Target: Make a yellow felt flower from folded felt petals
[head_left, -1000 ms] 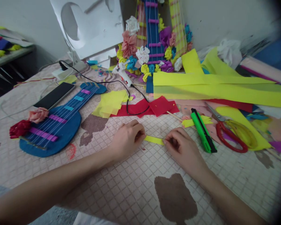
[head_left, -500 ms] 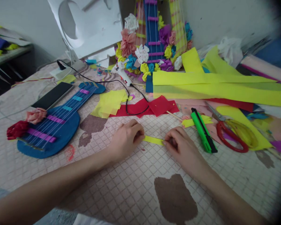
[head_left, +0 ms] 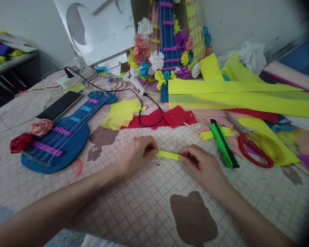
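Observation:
A narrow yellow paper strip stretches between my two hands, just above or on the patterned tablecloth. My left hand pinches its left end, fingers curled. At the other end, the thumb and fingertips of my right hand are closed on the strip. Right of that hand lies a green box cutter, partly over a yellow paper scrap. Beyond my hands are red paper pieces with a thin stick, and a stack of thin yellow sheets.
A blue toy guitar with paper flowers lies left, beside a black phone. A white glue gun trails a black cord across the table. Red-handled scissors and long yellow paper lie right. Decorated guitars stand behind.
Both hands keep hold of the yellow strip, which is still stretched between them. My left hand has sunk slightly, and the fingers have shifted a little. The camera view has moved slightly.

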The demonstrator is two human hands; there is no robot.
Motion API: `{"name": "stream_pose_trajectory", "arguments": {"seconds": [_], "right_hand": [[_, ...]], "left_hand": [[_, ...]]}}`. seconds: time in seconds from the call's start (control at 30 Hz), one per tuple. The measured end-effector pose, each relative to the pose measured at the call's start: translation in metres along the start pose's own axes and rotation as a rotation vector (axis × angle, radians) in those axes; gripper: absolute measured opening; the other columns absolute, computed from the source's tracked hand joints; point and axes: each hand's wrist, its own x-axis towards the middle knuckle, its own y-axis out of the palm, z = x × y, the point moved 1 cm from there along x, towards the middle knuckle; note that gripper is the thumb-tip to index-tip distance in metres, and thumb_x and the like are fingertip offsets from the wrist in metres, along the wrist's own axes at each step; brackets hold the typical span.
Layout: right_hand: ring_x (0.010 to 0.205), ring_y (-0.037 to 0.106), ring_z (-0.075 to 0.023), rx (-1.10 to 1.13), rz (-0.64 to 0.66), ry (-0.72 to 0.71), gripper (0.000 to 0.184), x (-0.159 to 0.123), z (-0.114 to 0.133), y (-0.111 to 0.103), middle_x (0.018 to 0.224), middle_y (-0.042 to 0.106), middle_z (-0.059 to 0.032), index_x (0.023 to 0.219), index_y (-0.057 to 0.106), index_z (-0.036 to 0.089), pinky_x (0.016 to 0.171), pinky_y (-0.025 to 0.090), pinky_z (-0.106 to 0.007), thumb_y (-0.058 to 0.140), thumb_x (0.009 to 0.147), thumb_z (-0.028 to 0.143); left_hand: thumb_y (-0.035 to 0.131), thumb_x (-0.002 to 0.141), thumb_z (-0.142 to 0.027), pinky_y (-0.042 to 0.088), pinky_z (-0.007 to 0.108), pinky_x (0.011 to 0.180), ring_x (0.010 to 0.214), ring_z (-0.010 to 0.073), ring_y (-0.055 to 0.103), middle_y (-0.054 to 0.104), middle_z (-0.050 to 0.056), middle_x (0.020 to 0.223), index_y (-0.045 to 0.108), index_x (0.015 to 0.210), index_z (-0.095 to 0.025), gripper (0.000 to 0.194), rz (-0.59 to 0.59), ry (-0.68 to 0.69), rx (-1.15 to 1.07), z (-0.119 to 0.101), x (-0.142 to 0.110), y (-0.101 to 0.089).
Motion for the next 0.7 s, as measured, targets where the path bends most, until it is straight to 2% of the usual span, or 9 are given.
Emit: {"name": "stream_pose_trajectory", "arguments": {"seconds": [0.13,0.23,0.3,0.43,0.5,0.6,0.7], "right_hand": [[0.070,0.054,-0.0137,-0.001,0.032,-0.046,0.011,-0.001,0.005,-0.002,0.077,0.056,0.0000,0.079,0.054,0.021,0.062,0.042,-0.026,0.048,0.084,0.014],[0.071,0.053,-0.0136,0.012,0.024,-0.068,0.010,-0.003,0.009,-0.003,0.078,0.055,0.0000,0.080,0.053,0.021,0.061,0.041,-0.026,0.048,0.084,0.012],[0.071,0.052,-0.0135,0.019,0.018,-0.088,0.011,-0.004,0.011,-0.004,0.078,0.054,0.0001,0.081,0.053,0.021,0.062,0.041,-0.026,0.048,0.084,0.012],[0.073,0.052,-0.0141,0.032,-0.003,-0.126,0.011,-0.007,0.014,-0.005,0.080,0.054,-0.0006,0.082,0.054,0.021,0.065,0.041,-0.027,0.048,0.084,0.012],[0.075,0.052,-0.0149,0.046,-0.022,-0.111,0.007,-0.007,0.015,-0.004,0.083,0.056,-0.0012,0.086,0.054,0.021,0.066,0.042,-0.027,0.052,0.083,0.015],[0.073,0.052,-0.0145,0.108,-0.013,-0.035,0.016,-0.007,0.017,-0.003,0.086,0.060,-0.0007,0.094,0.055,0.021,0.064,0.043,-0.027,0.060,0.079,0.021],[0.065,0.051,-0.0127,0.178,0.045,0.024,0.008,-0.007,0.019,0.000,0.076,0.060,0.0012,0.089,0.058,0.021,0.057,0.040,-0.025,0.058,0.081,0.025]], "left_hand": [[0.056,0.077,-0.014,0.045,0.024,0.066,0.071,0.0121,0.057,0.063,0.002,0.080,0.058,0.088,-0.016,0.011,0.040,0.066,-0.013,-0.005,0.002,-0.005],[0.061,0.078,-0.023,0.046,0.029,0.075,0.084,0.0160,0.059,0.065,0.004,0.093,0.058,0.098,-0.016,0.022,0.071,0.163,-0.021,-0.016,0.004,-0.006],[0.064,0.078,-0.030,0.046,0.030,0.077,0.087,0.0178,0.059,0.066,0.004,0.095,0.060,0.097,-0.017,0.023,0.092,0.189,-0.012,-0.024,0.004,-0.002],[0.059,0.081,-0.022,0.045,0.026,0.072,0.079,0.0147,0.061,0.068,0.001,0.083,0.065,0.084,-0.017,0.007,0.075,0.143,-0.064,-0.032,0.004,0.005],[0.058,0.081,-0.018,0.045,0.024,0.068,0.073,0.0128,0.061,0.068,-0.001,0.077,0.065,0.079,-0.017,0.007,0.046,0.093,-0.110,-0.032,0.003,0.006],[0.059,0.081,-0.019,0.043,0.022,0.064,0.067,0.0108,0.060,0.067,-0.002,0.072,0.066,0.078,-0.017,0.008,0.038,0.040,-0.166,-0.033,0.002,0.005],[0.059,0.081,-0.019,0.043,0.021,0.064,0.068,0.0099,0.060,0.067,-0.003,0.073,0.066,0.078,-0.017,0.008,0.050,0.038,-0.206,-0.033,0.000,0.005]]}}
